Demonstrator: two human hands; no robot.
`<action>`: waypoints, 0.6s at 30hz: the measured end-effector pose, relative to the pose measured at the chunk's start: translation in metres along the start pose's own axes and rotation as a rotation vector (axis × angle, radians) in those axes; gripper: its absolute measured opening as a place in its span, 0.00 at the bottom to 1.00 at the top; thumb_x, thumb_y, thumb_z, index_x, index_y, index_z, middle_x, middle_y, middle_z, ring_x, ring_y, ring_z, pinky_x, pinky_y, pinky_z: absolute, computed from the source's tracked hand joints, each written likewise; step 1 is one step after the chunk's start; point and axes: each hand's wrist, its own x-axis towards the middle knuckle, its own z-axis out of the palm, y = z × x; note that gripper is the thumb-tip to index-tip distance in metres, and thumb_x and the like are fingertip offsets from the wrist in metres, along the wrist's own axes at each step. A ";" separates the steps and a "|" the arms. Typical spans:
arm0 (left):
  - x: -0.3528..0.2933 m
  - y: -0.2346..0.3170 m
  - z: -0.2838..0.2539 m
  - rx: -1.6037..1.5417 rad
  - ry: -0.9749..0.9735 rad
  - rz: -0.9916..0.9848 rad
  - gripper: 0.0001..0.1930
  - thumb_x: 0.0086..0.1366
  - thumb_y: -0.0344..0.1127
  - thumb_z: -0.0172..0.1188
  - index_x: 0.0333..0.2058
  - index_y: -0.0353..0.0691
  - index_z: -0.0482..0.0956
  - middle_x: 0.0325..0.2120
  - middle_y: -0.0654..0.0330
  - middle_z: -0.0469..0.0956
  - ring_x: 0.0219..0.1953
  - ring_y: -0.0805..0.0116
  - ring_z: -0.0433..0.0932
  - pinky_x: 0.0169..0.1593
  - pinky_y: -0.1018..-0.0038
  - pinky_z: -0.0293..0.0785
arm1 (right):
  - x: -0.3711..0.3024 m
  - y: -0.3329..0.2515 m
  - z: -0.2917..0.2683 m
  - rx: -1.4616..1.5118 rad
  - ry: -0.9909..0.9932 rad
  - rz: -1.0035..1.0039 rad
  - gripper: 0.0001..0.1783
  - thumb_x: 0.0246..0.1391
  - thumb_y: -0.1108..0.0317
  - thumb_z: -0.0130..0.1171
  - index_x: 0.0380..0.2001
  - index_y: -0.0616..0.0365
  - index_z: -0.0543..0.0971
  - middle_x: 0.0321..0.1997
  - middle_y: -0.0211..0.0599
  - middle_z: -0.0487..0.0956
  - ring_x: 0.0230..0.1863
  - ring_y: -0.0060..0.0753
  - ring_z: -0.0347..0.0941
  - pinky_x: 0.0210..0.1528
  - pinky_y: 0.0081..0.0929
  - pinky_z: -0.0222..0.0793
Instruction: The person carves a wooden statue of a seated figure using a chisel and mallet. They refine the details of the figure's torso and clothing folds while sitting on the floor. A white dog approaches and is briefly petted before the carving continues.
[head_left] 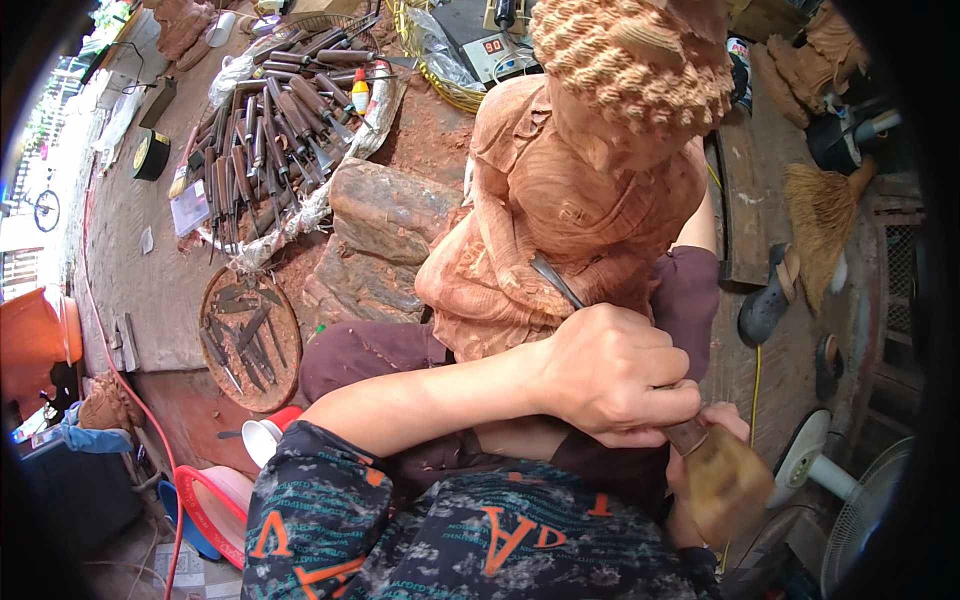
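- Nearest the wearer, on the right, the right hand (686,512) is partly behind a blurred wooden block (730,487), likely a mallet; I cannot tell how its fingers close.
- Just beyond and to the left, the left hand (620,375) has its fingers curled tightly together around a chisel (556,281), which slants from near right to far left, blade toward the figure's lap (510,288).
- Beyond that, between the wearer's legs (365,357), sits the carved wooden figure (575,195). By my judgement the main shaping is done: curls, chest, arms and draped folds are defined. Finer cutting and smoothing seem left around the lap, where the surface looks ridged.
- Its front is toward the wearer; its long axis runs from the near base to the curly head (630,65) at the far right. Whether it leans, I cannot tell.
- Off to the left lies a round tray (281,391) of blades; farther, a pile of wood-handled tools (262,140).
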 end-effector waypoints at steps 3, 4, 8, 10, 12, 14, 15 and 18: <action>0.001 -0.001 -0.003 -0.002 -0.017 0.006 0.13 0.50 0.46 0.58 0.26 0.42 0.73 0.16 0.66 0.59 0.14 0.72 0.65 0.15 0.75 0.60 | 0.002 0.003 0.005 0.031 0.050 -0.038 0.15 0.48 0.75 0.60 0.38 0.58 0.66 0.26 0.35 0.66 0.25 0.30 0.63 0.30 0.26 0.61; 0.000 -0.002 -0.003 -0.003 -0.015 0.005 0.13 0.50 0.46 0.58 0.26 0.42 0.73 0.16 0.66 0.59 0.14 0.72 0.65 0.15 0.75 0.60 | 0.003 0.005 0.003 -0.067 -0.003 -0.051 0.16 0.47 0.78 0.60 0.37 0.58 0.65 0.24 0.34 0.64 0.23 0.29 0.61 0.27 0.25 0.59; -0.001 -0.002 -0.002 0.007 -0.001 0.018 0.13 0.51 0.46 0.58 0.25 0.42 0.73 0.16 0.67 0.59 0.14 0.73 0.65 0.15 0.75 0.60 | 0.001 0.004 0.006 0.048 0.031 -0.024 0.15 0.48 0.76 0.59 0.37 0.59 0.65 0.26 0.34 0.65 0.28 0.30 0.63 0.31 0.27 0.60; -0.002 -0.002 -0.005 0.006 -0.002 0.022 0.13 0.52 0.46 0.58 0.25 0.42 0.73 0.16 0.66 0.59 0.14 0.73 0.65 0.15 0.75 0.59 | -0.003 0.009 0.008 0.160 0.050 -0.009 0.15 0.50 0.71 0.61 0.37 0.58 0.66 0.29 0.35 0.67 0.32 0.31 0.65 0.34 0.28 0.62; -0.001 -0.002 -0.006 0.000 -0.002 0.013 0.14 0.48 0.47 0.60 0.24 0.43 0.71 0.17 0.66 0.60 0.15 0.71 0.66 0.16 0.74 0.61 | -0.009 0.005 -0.003 -0.204 -0.092 0.054 0.16 0.50 0.71 0.60 0.39 0.57 0.64 0.30 0.35 0.66 0.32 0.30 0.64 0.35 0.27 0.61; -0.003 0.000 -0.006 0.015 -0.028 -0.018 0.17 0.41 0.48 0.63 0.23 0.45 0.67 0.17 0.66 0.62 0.17 0.67 0.69 0.18 0.70 0.64 | -0.003 0.003 0.001 -0.067 -0.024 0.020 0.15 0.49 0.71 0.60 0.36 0.57 0.66 0.30 0.34 0.66 0.31 0.29 0.65 0.35 0.26 0.61; -0.003 0.001 -0.007 0.012 -0.033 -0.014 0.17 0.41 0.48 0.62 0.22 0.45 0.67 0.17 0.66 0.61 0.17 0.67 0.69 0.18 0.70 0.64 | -0.001 0.004 0.005 0.102 0.041 0.014 0.14 0.47 0.71 0.61 0.35 0.57 0.67 0.30 0.34 0.66 0.31 0.29 0.65 0.35 0.25 0.61; -0.002 0.000 -0.010 -0.006 -0.024 -0.011 0.17 0.41 0.49 0.62 0.22 0.45 0.67 0.17 0.66 0.61 0.17 0.67 0.69 0.18 0.70 0.65 | 0.007 0.001 0.006 -0.044 -0.017 -0.025 0.17 0.43 0.79 0.60 0.36 0.59 0.66 0.24 0.34 0.65 0.23 0.28 0.61 0.27 0.26 0.59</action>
